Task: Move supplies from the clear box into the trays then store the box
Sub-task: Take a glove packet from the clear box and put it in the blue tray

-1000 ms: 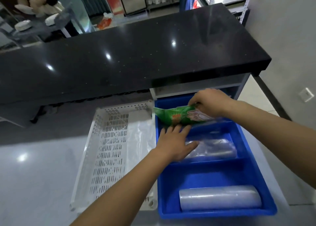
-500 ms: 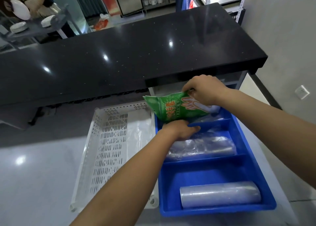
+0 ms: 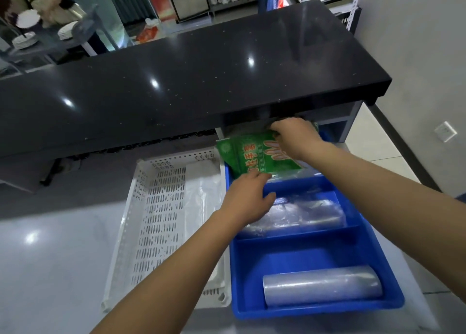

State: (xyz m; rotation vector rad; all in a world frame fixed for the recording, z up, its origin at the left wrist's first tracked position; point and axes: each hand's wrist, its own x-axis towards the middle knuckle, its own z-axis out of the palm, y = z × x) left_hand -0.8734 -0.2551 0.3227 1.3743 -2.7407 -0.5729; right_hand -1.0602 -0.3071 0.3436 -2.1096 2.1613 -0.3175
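Nearest to me, in the front compartment of the blue divided tray (image 3: 393, 301), a roll of clear plastic film (image 3: 321, 285) lies on its side along the near wall. The tray sits on a pale grey glossy surface (image 3: 50, 258), touching the right side of a white perforated tray (image 3: 156, 222) that holds a flat sheet of clear plastic (image 3: 204, 195) along its right edge. In the blue tray's middle compartment lies a bundle of clear plastic bags (image 3: 305, 212), stretched across the width of it. My left hand (image 3: 248, 197) reaches in from the near left, palm down over the left end of that bundle, and its fingertips touch the lower edge of a green printed packet of gloves (image 3: 254, 157); whether the hand is pinching the packet or only resting against it I cannot tell. My right hand (image 3: 296, 138) comes in from the right and is closed on the packet's upper right part, holding it tilted over the far compartment of the blue tray, at the tray's far left corner. The packet partly hides some more clear plastic beneath it. Just past my right hand, the black speckled countertop (image 3: 201, 76) overhangs the far end of the tray. Beyond the counter, at the far left, stacks of white plates (image 3: 68, 29) stand on a table where a person stands.
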